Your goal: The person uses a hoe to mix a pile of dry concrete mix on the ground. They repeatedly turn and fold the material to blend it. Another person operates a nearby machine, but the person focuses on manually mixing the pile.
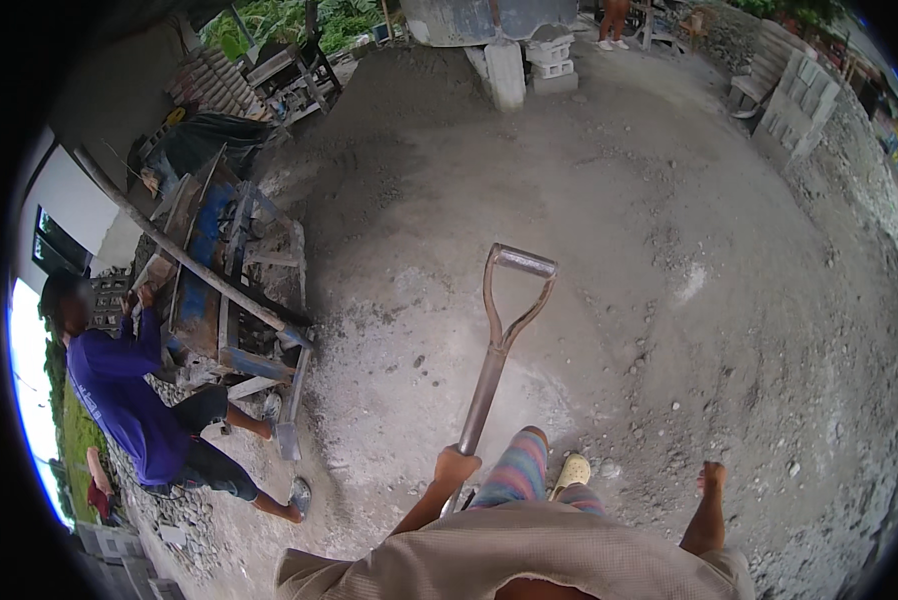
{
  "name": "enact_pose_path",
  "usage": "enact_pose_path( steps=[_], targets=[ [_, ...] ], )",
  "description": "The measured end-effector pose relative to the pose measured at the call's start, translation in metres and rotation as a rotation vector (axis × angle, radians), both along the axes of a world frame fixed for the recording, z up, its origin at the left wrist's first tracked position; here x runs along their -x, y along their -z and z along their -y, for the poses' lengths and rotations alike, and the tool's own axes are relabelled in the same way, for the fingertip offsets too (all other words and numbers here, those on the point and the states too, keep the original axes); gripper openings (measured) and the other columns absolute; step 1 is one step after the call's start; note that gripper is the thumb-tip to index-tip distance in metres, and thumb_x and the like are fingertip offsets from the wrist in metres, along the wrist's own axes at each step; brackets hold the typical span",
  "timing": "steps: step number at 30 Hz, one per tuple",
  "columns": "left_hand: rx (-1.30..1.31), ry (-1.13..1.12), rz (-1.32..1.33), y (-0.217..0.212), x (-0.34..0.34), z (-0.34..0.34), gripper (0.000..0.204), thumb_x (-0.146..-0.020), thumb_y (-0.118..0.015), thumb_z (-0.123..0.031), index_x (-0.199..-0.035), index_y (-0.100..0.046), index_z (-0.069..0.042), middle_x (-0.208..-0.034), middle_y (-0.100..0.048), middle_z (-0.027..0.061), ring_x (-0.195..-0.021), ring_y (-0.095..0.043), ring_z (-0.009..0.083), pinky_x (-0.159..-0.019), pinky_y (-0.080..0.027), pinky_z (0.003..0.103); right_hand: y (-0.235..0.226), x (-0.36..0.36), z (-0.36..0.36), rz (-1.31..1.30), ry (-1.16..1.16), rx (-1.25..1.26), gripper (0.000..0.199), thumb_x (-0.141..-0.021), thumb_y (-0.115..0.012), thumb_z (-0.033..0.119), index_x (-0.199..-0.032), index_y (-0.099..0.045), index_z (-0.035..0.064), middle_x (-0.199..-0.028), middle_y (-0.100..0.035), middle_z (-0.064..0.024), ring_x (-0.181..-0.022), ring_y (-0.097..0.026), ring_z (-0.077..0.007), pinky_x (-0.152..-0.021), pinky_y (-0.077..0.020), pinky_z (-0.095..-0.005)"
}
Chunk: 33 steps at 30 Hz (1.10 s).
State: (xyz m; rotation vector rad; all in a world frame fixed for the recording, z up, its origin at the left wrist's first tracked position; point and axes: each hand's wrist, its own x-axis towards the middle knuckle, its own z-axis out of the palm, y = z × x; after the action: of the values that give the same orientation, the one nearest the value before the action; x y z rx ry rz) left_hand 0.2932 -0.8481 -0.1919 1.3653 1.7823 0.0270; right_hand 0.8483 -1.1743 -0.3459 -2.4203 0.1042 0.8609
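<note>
A shovel [486, 392] with a worn metal shaft and a D-shaped grip rises in front of me, its grip end pointing away. My left hand [456, 467] is wrapped round the shaft well below that grip. Its lower end and blade are hidden behind my shirt and leg. Out to the right, my right hand [711, 478] hangs away from my body with nothing in it, its fingers loosely apart. A pale clog [572, 472] shows on one of my feet, between the two hands.
At left, a person in a purple shirt [124, 370] works at a wood and blue-metal stand [201, 270]. A dark sand pile [409, 85] lies at the far side, near hollow blocks [552, 62]. Block stacks [797, 105] and rubble line the right. Loose stones dot the ground.
</note>
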Motion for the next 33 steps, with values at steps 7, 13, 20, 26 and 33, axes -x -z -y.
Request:
enact_pose_path(
  steps=[7, 13, 20, 26, 33],
  targets=[
    [0.01, -0.23, 0.047, 0.029, -0.077, -0.146, 0.034, -0.058, -0.066, -0.023, -0.078, -0.061, 0.004, -0.067, -0.063, 0.0167, -0.067, -0.065, 0.0247, -0.058, -0.048, 0.036, -0.174, -0.12, -0.521, 0.308, -0.504, -0.707, 0.018, -0.083, -0.055, 0.019, -0.085, -0.057, 0.0015, -0.068, -0.055, -0.0041, -0.06, -0.05, -0.0117, -0.057, -0.043, -0.0273],
    [0.241, -0.101, 0.233, 0.026, -0.147, -0.364, 0.036, -0.056, -0.068, -0.023, -0.078, -0.062, 0.005, -0.066, -0.063, 0.0123, -0.059, -0.061, 0.0169, -0.056, -0.05, 0.031, -0.129, -0.05, -0.672, 0.098, -1.128, -0.375, 0.026, -0.081, -0.059, 0.028, -0.093, -0.06, 0.0046, -0.082, -0.063, -0.0104, -0.067, -0.06, -0.0198, -0.064, -0.0478, -0.0311],
    [-0.049, 0.045, 0.16, -0.023, -0.23, -0.569, 0.034, -0.058, -0.063, -0.023, -0.085, -0.062, -0.003, -0.076, -0.063, 0.0167, -0.075, -0.062, 0.0284, -0.069, -0.049, 0.035, -0.081, -0.049, -0.698, -0.606, -0.446, 0.299, 0.049, -0.08, -0.056, 0.042, -0.113, -0.05, 0.0072, -0.101, -0.057, -0.0095, -0.084, -0.056, -0.0225, -0.069, -0.0448, -0.0352],
    [-0.053, 0.057, -0.005, 0.013, -0.278, -0.756, 0.032, -0.062, -0.058, -0.019, -0.092, -0.061, -0.01, -0.088, -0.064, 0.0151, -0.087, -0.06, 0.0317, -0.076, -0.048, 0.039, -0.059, -0.116, -0.841, -0.52, -0.029, 0.176, 0.065, -0.079, -0.049, 0.054, -0.125, -0.039, 0.0082, -0.118, -0.046, -0.0101, -0.101, -0.047, -0.0262, -0.082, -0.0387, -0.0392],
    [-0.147, 0.008, -0.037, -0.061, -0.3, -0.999, 0.026, -0.064, -0.058, -0.016, -0.09, -0.06, -0.011, -0.088, -0.064, 0.0144, -0.089, -0.06, 0.0314, -0.077, -0.047, 0.04, -0.127, -0.211, -1.219, -0.37, 0.0, -0.63, 0.082, -0.076, -0.047, 0.065, -0.135, -0.03, 0.0107, -0.133, -0.038, -0.0105, -0.108, -0.042, -0.0288, -0.094, -0.0278, -0.0449]
  ],
)
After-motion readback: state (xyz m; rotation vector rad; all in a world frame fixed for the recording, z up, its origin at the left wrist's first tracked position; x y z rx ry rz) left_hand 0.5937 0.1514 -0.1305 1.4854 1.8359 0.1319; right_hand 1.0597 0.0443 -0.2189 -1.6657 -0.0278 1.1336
